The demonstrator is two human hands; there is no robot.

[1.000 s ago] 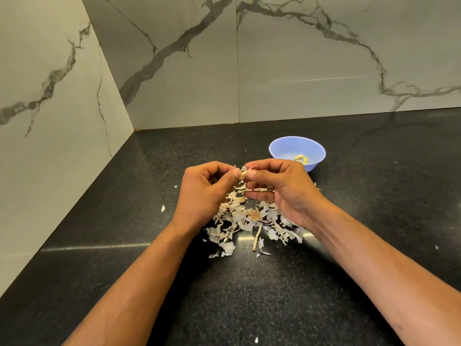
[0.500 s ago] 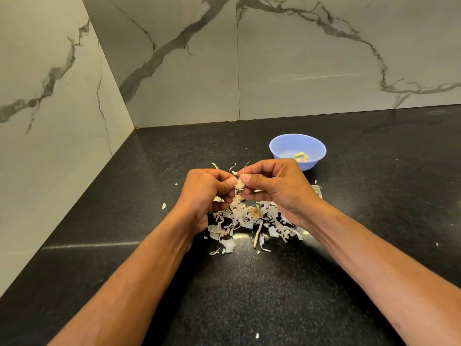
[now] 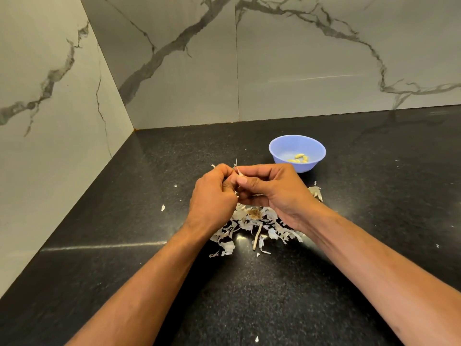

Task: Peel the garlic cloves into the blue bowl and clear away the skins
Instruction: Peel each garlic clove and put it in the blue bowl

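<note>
My left hand (image 3: 212,196) and my right hand (image 3: 272,193) meet fingertip to fingertip above a heap of papery garlic skins (image 3: 254,223) on the black counter. Between the fingers both hands pinch a small garlic clove (image 3: 240,173); only a sliver of its pale skin pokes out, the rest is hidden. The blue bowl (image 3: 282,146) stands just beyond my right hand and holds a few peeled yellowish cloves (image 3: 299,158). A thin dry stem (image 3: 257,237) lies among the skins.
Marble walls close the counter at the left and the back, meeting in a corner (image 3: 134,129). Stray skin flakes lie at the left (image 3: 163,208), near the front edge (image 3: 257,339) and by my right wrist (image 3: 315,191).
Both hands have drawn closer together and the fingers have curled tighter round the clove. A strip of skin now sticks up between them. The bowl has not moved.
</note>
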